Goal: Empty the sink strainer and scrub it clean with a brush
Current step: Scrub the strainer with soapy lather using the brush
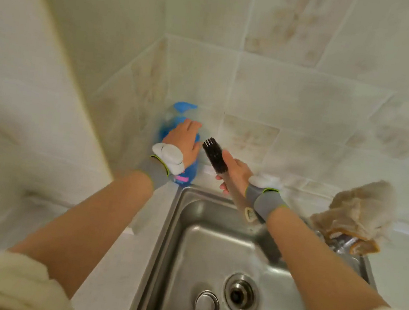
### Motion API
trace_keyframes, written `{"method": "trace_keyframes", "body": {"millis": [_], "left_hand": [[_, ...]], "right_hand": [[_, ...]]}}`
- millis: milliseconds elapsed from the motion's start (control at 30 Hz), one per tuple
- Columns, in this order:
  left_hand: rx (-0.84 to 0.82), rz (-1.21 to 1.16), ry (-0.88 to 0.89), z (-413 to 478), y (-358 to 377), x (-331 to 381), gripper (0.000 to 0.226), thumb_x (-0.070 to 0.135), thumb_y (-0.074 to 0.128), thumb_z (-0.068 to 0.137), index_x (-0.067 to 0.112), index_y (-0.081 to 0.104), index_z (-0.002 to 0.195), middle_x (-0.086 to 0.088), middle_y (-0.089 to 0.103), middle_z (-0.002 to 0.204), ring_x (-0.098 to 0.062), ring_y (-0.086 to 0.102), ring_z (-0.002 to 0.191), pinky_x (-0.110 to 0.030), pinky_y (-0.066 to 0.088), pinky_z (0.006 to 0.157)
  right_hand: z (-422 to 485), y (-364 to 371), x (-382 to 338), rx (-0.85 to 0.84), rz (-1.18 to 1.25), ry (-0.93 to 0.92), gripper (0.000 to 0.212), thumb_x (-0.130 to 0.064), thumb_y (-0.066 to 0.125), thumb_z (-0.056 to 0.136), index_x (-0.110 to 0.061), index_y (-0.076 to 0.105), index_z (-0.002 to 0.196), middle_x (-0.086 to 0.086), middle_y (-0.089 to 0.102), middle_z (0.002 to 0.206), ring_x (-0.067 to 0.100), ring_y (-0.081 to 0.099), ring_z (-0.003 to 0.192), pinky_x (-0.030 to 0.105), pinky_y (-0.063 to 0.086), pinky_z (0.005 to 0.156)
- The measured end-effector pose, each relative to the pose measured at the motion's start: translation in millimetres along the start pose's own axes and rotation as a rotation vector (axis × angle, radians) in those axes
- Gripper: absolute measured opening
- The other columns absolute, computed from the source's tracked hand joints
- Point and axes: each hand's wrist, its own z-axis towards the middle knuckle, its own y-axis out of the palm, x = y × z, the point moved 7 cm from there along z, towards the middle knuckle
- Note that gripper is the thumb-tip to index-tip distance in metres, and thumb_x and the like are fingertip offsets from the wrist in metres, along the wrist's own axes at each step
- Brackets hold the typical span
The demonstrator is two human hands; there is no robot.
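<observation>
Up in the back corner of the counter, I've got the left hand (183,140) wrapped round the blue bottle (190,172), fingers curled over its upper body, bottle upright against the tiles. Right hand (238,171) clenches the brush (215,156) by its handle, dark bristles pointing up and away, just beside the bottle, above the back rim of the sink (187,231). Down in the basin, the strainer (206,305) lies on the steel floor, just left of the open drain (240,294), untouched by either hand. Off to the right, a beige cloth (363,211) hangs draped over the tap (340,243).
</observation>
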Motion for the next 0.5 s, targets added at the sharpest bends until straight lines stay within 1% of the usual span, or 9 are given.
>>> {"method": "trace_keyframes", "body": {"millis": [33, 100, 167, 233, 300, 333, 400, 500], "left_hand": [[0.005, 0.041, 0.015, 16.1, -8.8, -9.3, 0.05, 0.013, 0.043, 0.092, 0.004, 0.03, 0.139, -0.017, 0.034, 0.144, -0.032, 0.034, 0.134, -0.036, 0.026, 0.109], [-0.036, 0.128, 0.049, 32.8, -12.0, -16.0, 0.059, 0.012, 0.041, 0.092, 0.001, 0.017, 0.144, -0.017, 0.018, 0.154, -0.029, 0.014, 0.144, -0.031, 0.01, 0.118], [-0.074, 0.19, 0.031, 48.5, -14.6, -28.8, 0.065, 0.013, 0.04, 0.092, -0.001, 0.006, 0.145, -0.016, 0.004, 0.157, -0.028, 0.001, 0.146, -0.03, 0.002, 0.12], [-0.124, 0.198, 0.008, 55.9, -10.9, -34.5, 0.066, 0.012, 0.039, 0.093, 0.0, 0.001, 0.146, -0.014, -0.001, 0.157, -0.027, -0.002, 0.147, -0.029, 0.0, 0.12], [-0.152, 0.189, 0.006, 61.0, -7.4, -39.4, 0.067, 0.01, 0.04, 0.092, 0.002, 0.0, 0.146, -0.012, -0.002, 0.158, -0.025, -0.003, 0.147, -0.028, 0.001, 0.119], [-0.15, 0.185, 0.012, 62.6, -6.1, -39.9, 0.068, 0.009, 0.041, 0.092, 0.002, 0.001, 0.146, -0.011, -0.001, 0.158, -0.025, -0.003, 0.147, -0.027, 0.001, 0.119], [-0.139, 0.171, 0.017, 63.1, -3.4, -39.6, 0.07, 0.01, 0.043, 0.091, 0.003, 0.002, 0.146, -0.01, 0.0, 0.158, -0.025, -0.003, 0.147, -0.026, 0.0, 0.118], [-0.119, 0.17, 0.014, 60.9, 0.0, -40.3, 0.071, 0.011, 0.044, 0.091, 0.003, 0.0, 0.146, -0.01, -0.002, 0.158, -0.024, -0.005, 0.147, -0.026, -0.002, 0.118]], "right_hand": [[15.7, 8.7, -12.8, -0.012, 0.035, 0.017, 0.042, -0.044, 0.029, 0.1, -0.007, 0.048, 0.1, 0.007, 0.053, 0.068, 0.02, 0.042, 0.048, 0.025, 0.038, 0.049], [28.9, 16.6, -22.7, -0.006, 0.131, 0.069, 0.042, -0.039, 0.023, 0.102, -0.004, 0.047, 0.099, 0.009, 0.049, 0.065, 0.02, 0.038, 0.048, 0.024, 0.034, 0.049], [42.1, 26.7, -34.3, -0.004, 0.224, 0.102, 0.043, -0.036, 0.02, 0.102, -0.004, 0.047, 0.096, 0.011, 0.045, 0.062, 0.019, 0.035, 0.047, 0.023, 0.03, 0.048], [51.1, 33.0, -39.2, -0.009, 0.281, 0.12, 0.048, -0.036, 0.018, 0.102, -0.003, 0.049, 0.087, 0.011, 0.044, 0.062, 0.019, 0.034, 0.048, 0.024, 0.029, 0.049], [62.1, 36.9, -43.0, -0.01, 0.294, 0.138, 0.052, -0.037, 0.016, 0.102, -0.005, 0.048, 0.075, 0.01, 0.044, 0.063, 0.019, 0.034, 0.049, 0.024, 0.03, 0.049], [66.5, 37.2, -44.6, -0.004, 0.294, 0.14, 0.053, -0.037, 0.016, 0.102, -0.006, 0.048, 0.073, 0.01, 0.045, 0.063, 0.019, 0.035, 0.049, 0.024, 0.031, 0.049], [74.0, 35.7, -47.0, 0.023, 0.311, 0.14, 0.052, -0.037, 0.018, 0.101, -0.006, 0.048, 0.072, 0.011, 0.046, 0.063, 0.019, 0.036, 0.048, 0.023, 0.032, 0.048], [80.7, 37.0, -47.7, 0.014, 0.315, 0.156, 0.05, -0.036, 0.019, 0.1, -0.006, 0.05, 0.073, 0.011, 0.048, 0.064, 0.02, 0.037, 0.049, 0.022, 0.033, 0.049]]}}
